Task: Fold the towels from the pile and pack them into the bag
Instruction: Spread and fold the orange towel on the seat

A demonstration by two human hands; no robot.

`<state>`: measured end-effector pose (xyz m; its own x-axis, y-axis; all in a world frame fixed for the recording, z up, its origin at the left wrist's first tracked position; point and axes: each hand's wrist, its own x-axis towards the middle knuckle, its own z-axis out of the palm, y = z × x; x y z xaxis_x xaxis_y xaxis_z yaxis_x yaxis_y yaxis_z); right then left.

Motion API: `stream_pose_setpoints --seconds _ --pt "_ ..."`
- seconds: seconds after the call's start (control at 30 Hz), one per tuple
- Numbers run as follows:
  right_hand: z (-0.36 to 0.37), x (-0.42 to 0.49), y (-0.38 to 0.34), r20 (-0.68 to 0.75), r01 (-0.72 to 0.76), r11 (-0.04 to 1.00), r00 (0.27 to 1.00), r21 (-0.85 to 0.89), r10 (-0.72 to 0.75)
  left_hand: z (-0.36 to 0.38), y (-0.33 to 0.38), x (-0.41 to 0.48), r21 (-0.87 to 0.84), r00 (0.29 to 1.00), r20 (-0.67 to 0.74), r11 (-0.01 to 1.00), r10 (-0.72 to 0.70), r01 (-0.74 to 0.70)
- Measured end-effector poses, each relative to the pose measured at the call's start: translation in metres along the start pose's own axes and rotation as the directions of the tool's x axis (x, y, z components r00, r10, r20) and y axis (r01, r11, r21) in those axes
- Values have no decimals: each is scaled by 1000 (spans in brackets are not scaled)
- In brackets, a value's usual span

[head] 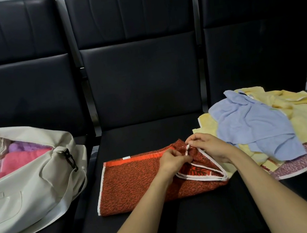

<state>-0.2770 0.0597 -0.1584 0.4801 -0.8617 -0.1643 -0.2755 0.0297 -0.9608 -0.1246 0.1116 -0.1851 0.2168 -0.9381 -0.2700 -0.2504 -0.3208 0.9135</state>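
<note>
Left hand [172,160] and right hand [211,147] pinch red towel [134,181]; bag [30,196] holds folded towels [22,159].

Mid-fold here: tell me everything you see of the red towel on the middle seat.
The red towel is patterned cloth with white piping and an orange band bearing a small white label along its far edge. It lies folded on the black middle seat, right end bunched and raised. The left hand and right hand both pinch its white edge there.
</note>
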Motion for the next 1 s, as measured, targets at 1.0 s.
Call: stream_pose_setpoints --seconds 1.0 --pt "-10 0 5 -335 -245 778 941 -578 47 -60 -15 -3 396 990 -56 913 130 -97"
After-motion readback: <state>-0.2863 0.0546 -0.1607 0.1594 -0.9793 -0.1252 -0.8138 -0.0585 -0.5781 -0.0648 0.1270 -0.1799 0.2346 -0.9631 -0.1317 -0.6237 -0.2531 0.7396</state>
